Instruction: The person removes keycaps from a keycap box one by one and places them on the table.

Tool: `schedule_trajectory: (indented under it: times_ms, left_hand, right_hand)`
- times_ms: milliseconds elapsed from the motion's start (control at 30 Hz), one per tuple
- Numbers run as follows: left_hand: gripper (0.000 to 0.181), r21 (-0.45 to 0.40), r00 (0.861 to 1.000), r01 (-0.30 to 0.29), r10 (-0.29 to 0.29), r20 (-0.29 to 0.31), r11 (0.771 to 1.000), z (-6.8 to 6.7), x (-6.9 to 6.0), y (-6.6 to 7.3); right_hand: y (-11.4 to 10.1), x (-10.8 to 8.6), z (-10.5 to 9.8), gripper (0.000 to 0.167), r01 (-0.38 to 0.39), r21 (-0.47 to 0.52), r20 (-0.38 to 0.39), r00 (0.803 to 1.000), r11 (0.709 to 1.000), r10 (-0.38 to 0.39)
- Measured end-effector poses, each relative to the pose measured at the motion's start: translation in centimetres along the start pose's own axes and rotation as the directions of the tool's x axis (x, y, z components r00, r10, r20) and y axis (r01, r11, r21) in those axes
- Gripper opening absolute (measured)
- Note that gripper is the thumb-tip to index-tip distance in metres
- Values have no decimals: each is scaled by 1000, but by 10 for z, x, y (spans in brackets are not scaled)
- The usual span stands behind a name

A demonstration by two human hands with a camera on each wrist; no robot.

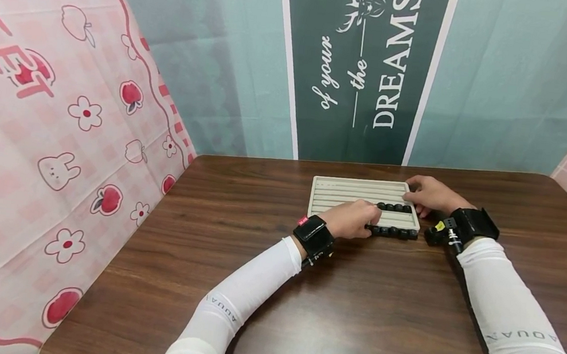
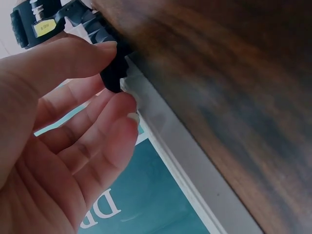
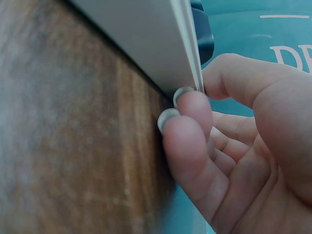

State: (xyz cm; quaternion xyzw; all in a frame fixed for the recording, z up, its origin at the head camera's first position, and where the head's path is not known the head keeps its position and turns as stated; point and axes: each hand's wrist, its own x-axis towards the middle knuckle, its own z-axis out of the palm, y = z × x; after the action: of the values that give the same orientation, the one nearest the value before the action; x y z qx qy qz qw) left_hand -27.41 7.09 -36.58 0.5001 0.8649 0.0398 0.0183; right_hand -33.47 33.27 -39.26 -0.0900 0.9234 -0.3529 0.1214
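A pale, flat board with raised rails (image 1: 339, 190) lies near the far side of the table. My left hand (image 1: 350, 218) is at its front edge, pinching a black keycap-like piece (image 2: 115, 74) between thumb and fingers. Beside that hand, a row of similar black pieces (image 1: 396, 233) runs along the front edge to the right corner. Another short row of black pieces (image 1: 398, 208) sits further back on the board. My right hand (image 1: 433, 194) grips the board's right edge, thumb on the upper face and fingertips low against the side.
The brown wooden table (image 1: 353, 305) extends around the board. Behind it hangs a teal cloth (image 1: 228, 61) with a dark printed panel. A pink patterned cloth (image 1: 82, 167) hangs along the left side. Both wrists carry black camera straps (image 1: 315, 236).
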Motion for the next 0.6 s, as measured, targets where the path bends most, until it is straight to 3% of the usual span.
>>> schedule_trajectory:
  times_ms: [600]
  left_hand:
    - [21, 11, 1000, -21, 21, -1, 1000, 6, 1, 0]
  right_hand:
    - [0, 1, 0, 57, -12, -5, 0, 1000, 1000, 12]
